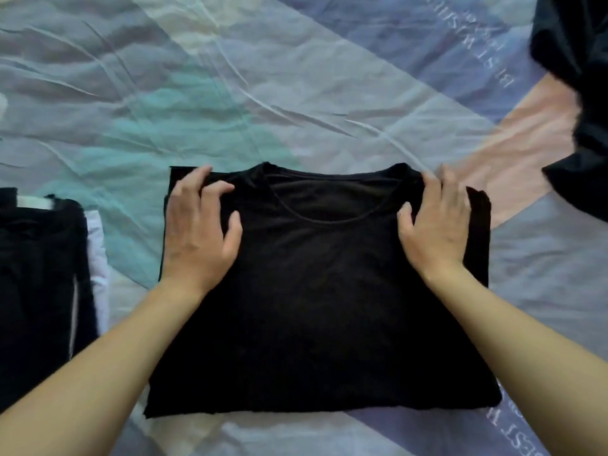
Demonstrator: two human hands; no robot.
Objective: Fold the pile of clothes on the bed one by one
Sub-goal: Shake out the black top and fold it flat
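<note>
Black cotton-like t-shirt (pixel 316 291) lies flat at centre of the bed, on a wrinkled patchwork bedsheet in blue, teal, grey and pink (pixel 204 103), sides folded in, round neckline facing away from the person. Left hand (pixel 200 232) rests on the shirt's left shoulder area, fingers bent with tips on the cloth, nothing pinched. Right hand (pixel 437 222) lies on the right shoulder area, fingers fairly straight, pressing down. Folded dark clothes with white trim (pixel 39 278) sit just left of the shirt. Dark crumpled pile of clothes (pixel 579 103) at the upper right edge.
</note>
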